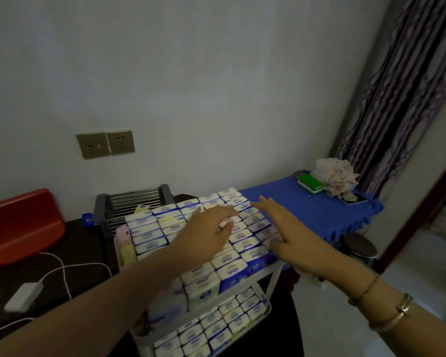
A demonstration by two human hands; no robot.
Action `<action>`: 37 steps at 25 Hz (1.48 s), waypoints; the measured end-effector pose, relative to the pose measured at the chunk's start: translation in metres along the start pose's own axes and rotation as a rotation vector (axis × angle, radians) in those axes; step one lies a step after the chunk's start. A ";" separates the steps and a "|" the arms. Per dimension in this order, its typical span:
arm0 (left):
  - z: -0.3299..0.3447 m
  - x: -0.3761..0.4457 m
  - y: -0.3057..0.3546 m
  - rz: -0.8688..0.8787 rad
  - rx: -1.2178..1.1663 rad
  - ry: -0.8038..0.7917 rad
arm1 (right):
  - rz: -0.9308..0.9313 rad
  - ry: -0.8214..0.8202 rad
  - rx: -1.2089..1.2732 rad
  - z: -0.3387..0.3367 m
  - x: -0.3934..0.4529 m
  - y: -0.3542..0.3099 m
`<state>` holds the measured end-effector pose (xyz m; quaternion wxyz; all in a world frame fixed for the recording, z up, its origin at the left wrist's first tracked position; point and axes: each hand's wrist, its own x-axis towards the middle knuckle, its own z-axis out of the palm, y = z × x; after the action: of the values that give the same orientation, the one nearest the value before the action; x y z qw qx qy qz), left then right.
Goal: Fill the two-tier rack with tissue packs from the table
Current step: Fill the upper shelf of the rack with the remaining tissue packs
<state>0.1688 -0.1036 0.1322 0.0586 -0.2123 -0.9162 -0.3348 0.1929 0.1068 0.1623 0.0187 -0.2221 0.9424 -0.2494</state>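
Observation:
A white two-tier rack [267, 309] stands in front of me. Its upper tier is packed with several rows of white-and-blue tissue packs [150, 229] standing on edge. The lower tier [227, 318] also holds several rows of packs. My left hand [211, 228] lies flat on the top packs near the middle, fingers straight. My right hand [283, 225] rests flat on the packs at the right side, fingers spread. Neither hand holds a pack.
A table with a blue cloth [312, 207] stands to the right, with a green-and-white box [310, 184], a crumpled plastic bag [335, 176] and a phone [353, 199]. A grey wire rack [134, 202] is behind. A red tray [21, 222] and white charger [23, 296] lie left.

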 end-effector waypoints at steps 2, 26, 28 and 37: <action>-0.023 -0.014 -0.014 0.021 -0.102 0.101 | -0.057 0.041 0.025 0.005 0.007 -0.035; -0.187 -0.136 -0.356 -0.569 -0.066 0.122 | 0.298 0.081 0.115 0.299 0.282 -0.248; -0.181 -0.103 -0.390 -0.572 -0.034 0.098 | 0.360 0.165 0.127 0.310 0.332 -0.225; -0.119 0.010 -0.536 -0.516 0.178 -0.166 | 0.562 -0.122 -0.174 0.364 0.490 -0.097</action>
<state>-0.0733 -0.5434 -0.0892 -0.0851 0.0072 -0.9674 -0.2385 -0.1552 -0.3461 -0.0729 0.1245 0.0321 0.9820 -0.1387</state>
